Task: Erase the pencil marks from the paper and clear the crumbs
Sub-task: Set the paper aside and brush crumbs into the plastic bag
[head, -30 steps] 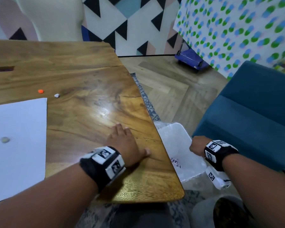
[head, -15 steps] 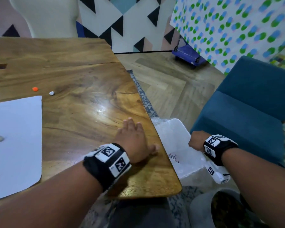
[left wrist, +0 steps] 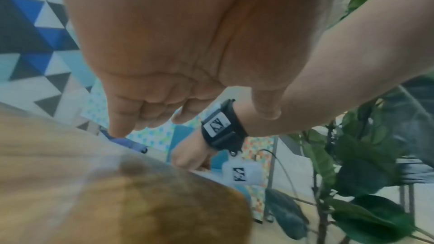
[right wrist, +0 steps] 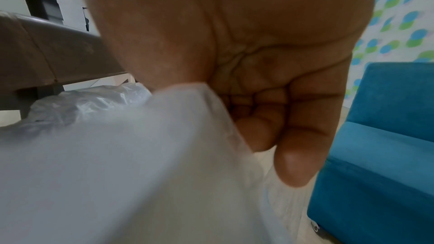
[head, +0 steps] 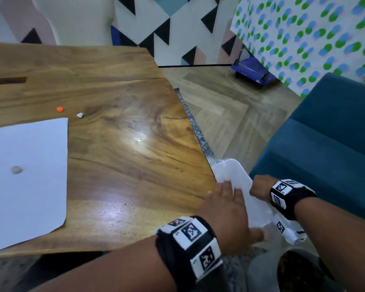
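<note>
no legible text; wrist bands show only coded squares

Triangle-patterned wall running along the back, dotted green-and-blue cloth hanging at right, teal sofa sitting below it, herringbone wood floor catching soft light, glare shining off the wooden worktop, leafy plant standing nearby.

Your head camera looked down at the table from above. Your wrist cameras sat very close under each palm. All three saw the table's edge.
</note>
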A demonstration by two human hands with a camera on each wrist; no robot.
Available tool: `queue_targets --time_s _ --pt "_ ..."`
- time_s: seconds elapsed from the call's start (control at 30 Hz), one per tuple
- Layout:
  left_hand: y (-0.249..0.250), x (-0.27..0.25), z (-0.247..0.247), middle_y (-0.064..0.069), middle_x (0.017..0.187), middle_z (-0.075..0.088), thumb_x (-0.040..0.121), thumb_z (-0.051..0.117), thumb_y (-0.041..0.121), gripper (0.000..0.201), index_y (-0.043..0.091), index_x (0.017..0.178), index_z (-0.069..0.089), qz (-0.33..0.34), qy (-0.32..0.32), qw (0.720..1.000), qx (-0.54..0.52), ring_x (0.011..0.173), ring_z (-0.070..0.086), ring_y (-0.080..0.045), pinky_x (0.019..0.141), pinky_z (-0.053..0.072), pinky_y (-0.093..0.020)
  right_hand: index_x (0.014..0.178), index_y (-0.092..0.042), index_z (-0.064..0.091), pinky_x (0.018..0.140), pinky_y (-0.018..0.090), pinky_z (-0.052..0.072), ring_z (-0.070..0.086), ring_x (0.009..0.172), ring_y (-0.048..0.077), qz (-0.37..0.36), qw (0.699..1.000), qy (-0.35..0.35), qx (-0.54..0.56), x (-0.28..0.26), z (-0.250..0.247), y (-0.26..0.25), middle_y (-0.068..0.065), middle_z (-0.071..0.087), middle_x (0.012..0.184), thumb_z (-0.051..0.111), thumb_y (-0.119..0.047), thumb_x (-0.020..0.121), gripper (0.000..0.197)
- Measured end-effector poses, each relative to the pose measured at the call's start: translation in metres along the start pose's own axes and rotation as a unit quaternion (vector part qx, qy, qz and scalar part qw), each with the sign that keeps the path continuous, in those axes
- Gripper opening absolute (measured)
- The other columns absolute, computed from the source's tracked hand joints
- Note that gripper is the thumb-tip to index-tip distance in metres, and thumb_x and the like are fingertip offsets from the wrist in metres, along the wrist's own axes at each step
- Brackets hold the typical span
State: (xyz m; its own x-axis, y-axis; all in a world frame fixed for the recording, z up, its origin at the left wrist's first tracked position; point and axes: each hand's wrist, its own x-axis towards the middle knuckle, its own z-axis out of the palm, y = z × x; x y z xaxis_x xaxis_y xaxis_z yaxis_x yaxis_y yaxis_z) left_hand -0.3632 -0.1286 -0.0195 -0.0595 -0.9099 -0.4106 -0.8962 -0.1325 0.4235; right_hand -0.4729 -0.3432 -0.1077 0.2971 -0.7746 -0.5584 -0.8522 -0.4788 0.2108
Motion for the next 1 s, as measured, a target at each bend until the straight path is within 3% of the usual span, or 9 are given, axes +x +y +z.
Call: queue_targets --time_s 0.1,0.2,0.27,0.37,0.5,0.63,0.77,0.87,1.0 --pt "-0.049 -0.003 -0.026 -0.022 0.168 -0.01 0.091 0.047 0.074 0.111 0.004 0.161 -0.003 -0.101 0.045 0.993 0.028 0.157 -0.005 -0.036 0.127 0.01 -0.05 0.079 -0.009 0.054 0.046 0.024 0.035 0.058 0.077 0.027 0.001 1.0 -0.004 -0.003 0.0 0.004 0.003 0.009 0.059 0.089 0.052 -0.02 0.089 0.015" --pt "-0.086 -0.009 -0.036 -0.026 0.167 -0.011 0.091 0.039 0.079 0.111 0.004 0.161 -0.003 -0.183 0.026 0.981 0.066 0.156 -0.005 -0.041 0.125 0.013 -0.056 0.082 -0.008 0.056 0.045 0.022 0.034 0.059 0.077 0.026 -0.003 1.0 -0.01 -0.003 0.001 0.008 0.005 0.008 0.06 0.089 0.053 -0.02 0.089 0.014" --pt "-0.077 -0.01 -0.026 -0.028 0.164 -0.017 0.09 0.036 0.08 0.113 0.003 0.16 -0.008 -0.194 0.006 0.978 0.073 0.154 -0.01 -0.044 0.125 0.011 -0.058 0.085 -0.008 0.057 0.046 0.022 0.036 0.059 0.077 0.026 -0.002 1.0 -0.012 -0.01 0.0 0.009 0.006 0.008 0.061 0.089 0.054 -0.02 0.088 0.013" --pt "-0.036 -0.005 -0.004 -0.029 0.161 -0.024 0.091 0.037 0.08 0.114 0.002 0.159 -0.012 -0.135 -0.022 0.988 0.071 0.152 -0.016 -0.047 0.125 0.006 -0.059 0.087 -0.009 0.058 0.053 0.024 0.041 0.059 0.078 0.027 -0.002 1.0 -0.016 -0.021 0.0 0.011 0.006 0.008 0.061 0.09 0.055 -0.022 0.087 0.014" --pt "-0.02 -0.006 -0.003 -0.018 0.17 -0.005 0.091 0.049 0.073 0.103 0.01 0.162 0.009 -0.01 -0.02 0.999 0.027 0.157 -0.005 -0.034 0.127 0.006 -0.052 0.082 -0.008 0.057 0.061 0.025 0.043 0.059 0.077 0.027 0.0 1.0 -0.01 -0.021 0.001 0.008 0.007 0.009 0.062 0.088 0.056 -0.024 0.087 0.016" --pt "-0.074 -0.011 -0.03 -0.016 0.17 -0.001 0.09 0.047 0.074 0.1 0.012 0.161 0.014 -0.115 0.052 0.991 0.048 0.156 0.005 -0.035 0.125 0.017 -0.052 0.083 -0.008 0.057 0.048 0.023 0.036 0.058 0.078 0.026 0.006 1.0 -0.002 -0.008 0.001 0.003 0.007 0.008 0.06 0.088 0.054 -0.021 0.089 0.015" --pt "-0.095 0.004 -0.04 -0.026 0.166 -0.013 0.089 0.039 0.08 0.112 0.005 0.162 -0.002 -0.205 0.022 0.976 0.07 0.155 -0.006 -0.043 0.125 0.013 -0.056 0.069 -0.01 0.052 0.045 0.023 0.032 0.056 0.076 0.026 0.007 1.0 0.007 0.013 0.003 -0.001 0.003 0.009 0.058 0.086 0.052 -0.019 0.09 0.023" --pt "-0.054 0.014 -0.023 -0.026 0.164 -0.02 0.089 0.041 0.081 0.116 0.003 0.16 -0.008 -0.172 0.005 0.983 0.057 0.154 -0.012 -0.043 0.126 0.008 -0.056 0.063 -0.014 0.047 0.046 0.024 0.032 0.055 0.074 0.026 0.008 1.0 0.013 0.021 0.005 -0.004 -0.002 0.009 0.058 0.086 0.051 -0.018 0.089 0.027" --pt "-0.012 0.022 -0.012 -0.02 0.168 -0.013 0.09 0.048 0.076 0.112 0.007 0.162 -0.002 -0.032 -0.014 0.999 0.014 0.157 -0.006 -0.035 0.127 0.01 -0.049 0.072 -0.01 0.051 0.06 0.025 0.041 0.055 0.078 0.027 -0.001 0.999 0.024 0.023 0.002 -0.013 -0.011 0.009 0.056 0.088 0.052 -0.019 0.09 0.02"
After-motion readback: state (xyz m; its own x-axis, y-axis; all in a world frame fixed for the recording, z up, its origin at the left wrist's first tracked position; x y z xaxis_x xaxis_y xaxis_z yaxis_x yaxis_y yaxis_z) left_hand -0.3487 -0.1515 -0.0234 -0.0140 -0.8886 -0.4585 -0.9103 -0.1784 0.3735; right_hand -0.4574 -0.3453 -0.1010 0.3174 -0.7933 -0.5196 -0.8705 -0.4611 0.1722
